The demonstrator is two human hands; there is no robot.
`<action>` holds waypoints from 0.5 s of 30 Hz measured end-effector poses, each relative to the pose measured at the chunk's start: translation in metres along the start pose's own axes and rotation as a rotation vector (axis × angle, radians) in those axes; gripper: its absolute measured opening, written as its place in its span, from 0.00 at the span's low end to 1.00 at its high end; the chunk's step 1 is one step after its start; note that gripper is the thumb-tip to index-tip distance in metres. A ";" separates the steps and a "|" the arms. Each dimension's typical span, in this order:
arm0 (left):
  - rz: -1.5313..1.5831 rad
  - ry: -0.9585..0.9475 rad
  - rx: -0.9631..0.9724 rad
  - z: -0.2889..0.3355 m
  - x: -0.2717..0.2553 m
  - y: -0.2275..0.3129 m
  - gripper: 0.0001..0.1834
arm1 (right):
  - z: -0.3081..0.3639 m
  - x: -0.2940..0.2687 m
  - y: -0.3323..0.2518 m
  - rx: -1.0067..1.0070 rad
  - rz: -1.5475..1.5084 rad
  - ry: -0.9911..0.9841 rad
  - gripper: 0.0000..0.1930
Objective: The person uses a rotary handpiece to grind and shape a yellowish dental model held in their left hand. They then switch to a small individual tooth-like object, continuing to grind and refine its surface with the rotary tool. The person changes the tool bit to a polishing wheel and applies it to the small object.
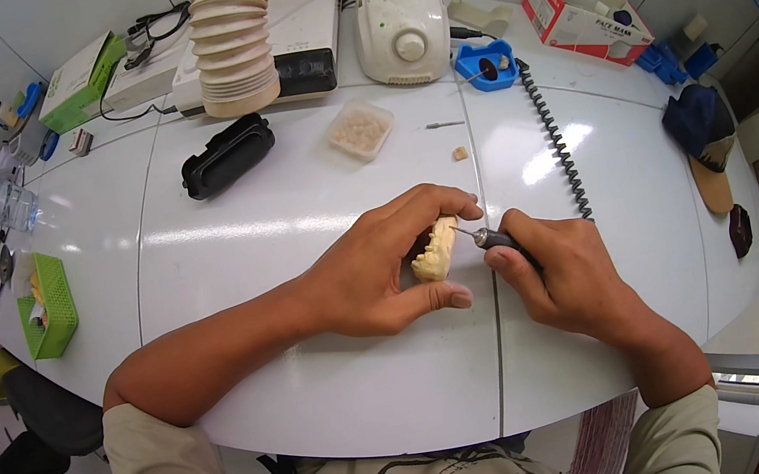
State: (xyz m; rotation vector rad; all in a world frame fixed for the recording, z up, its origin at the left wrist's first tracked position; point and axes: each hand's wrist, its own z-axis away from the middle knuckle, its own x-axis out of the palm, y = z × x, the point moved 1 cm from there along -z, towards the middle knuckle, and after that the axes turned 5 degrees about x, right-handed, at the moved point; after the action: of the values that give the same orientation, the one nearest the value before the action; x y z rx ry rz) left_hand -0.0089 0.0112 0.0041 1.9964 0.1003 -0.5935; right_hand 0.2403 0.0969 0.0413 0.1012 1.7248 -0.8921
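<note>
A cream-coloured dental cast (436, 253) with a row of teeth is held between the thumb and fingers of my left hand (381, 265), just above the white table. My right hand (564, 273) grips a dental handpiece (500, 241) like a pen. Its thin bur points left and meets the upper right part of the cast, or comes very close; I cannot tell which. A coiled black cord (555, 135) runs from near my right hand toward the back of the table. Beyond the cast lie a small tan block (459, 154) and a loose metal bur (445, 124).
Behind my hands sit a clear tub of pale pieces (361, 131), a black case (228, 156), a ribbed suction hose (235, 39), a white control unit (402, 30) and a blue tray (485, 66). A green basket (49, 305) stands left, a cap (702, 134) right.
</note>
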 end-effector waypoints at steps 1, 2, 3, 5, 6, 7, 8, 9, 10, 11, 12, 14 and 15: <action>-0.021 0.005 0.017 0.000 0.000 0.000 0.42 | 0.000 0.000 0.000 0.001 -0.001 -0.005 0.15; 0.026 -0.005 -0.037 -0.001 0.000 0.002 0.43 | 0.000 -0.001 0.000 0.002 -0.001 -0.009 0.15; 0.073 -0.016 -0.092 -0.001 -0.001 0.006 0.43 | 0.000 -0.001 0.000 -0.012 0.001 -0.012 0.15; 0.110 -0.018 -0.123 -0.001 0.000 0.007 0.44 | 0.000 0.000 0.002 -0.038 0.005 -0.019 0.15; 0.101 -0.009 -0.100 0.000 0.001 0.004 0.45 | 0.000 0.000 0.001 -0.022 0.003 -0.018 0.16; 0.092 0.000 -0.077 0.001 0.001 0.003 0.45 | -0.001 0.000 0.001 -0.007 0.000 -0.018 0.16; 0.093 -0.005 -0.088 0.001 0.001 0.003 0.45 | -0.001 0.000 0.000 0.009 -0.003 -0.017 0.16; 0.096 -0.011 -0.098 0.000 0.000 0.004 0.45 | -0.001 -0.001 0.000 -0.004 0.000 -0.024 0.16; 0.099 -0.017 -0.108 0.000 0.000 0.005 0.45 | -0.001 -0.001 0.000 -0.017 0.003 -0.031 0.16; 0.092 -0.011 -0.099 0.000 0.000 0.005 0.45 | 0.000 -0.002 0.001 -0.029 0.006 -0.038 0.16; 0.085 -0.005 -0.093 0.000 0.000 0.005 0.45 | 0.000 -0.001 0.001 -0.025 -0.006 -0.027 0.16; 0.078 0.013 -0.094 0.001 0.000 0.004 0.45 | 0.000 -0.001 0.003 -0.015 -0.028 -0.006 0.16; 0.078 0.025 -0.103 0.002 0.001 0.003 0.45 | 0.000 -0.001 0.002 -0.010 -0.023 0.002 0.16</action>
State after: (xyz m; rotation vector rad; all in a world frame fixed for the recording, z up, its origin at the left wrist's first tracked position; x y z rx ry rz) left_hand -0.0080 0.0084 0.0053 1.8994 0.0663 -0.5039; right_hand 0.2415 0.0987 0.0410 0.0760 1.7350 -0.9005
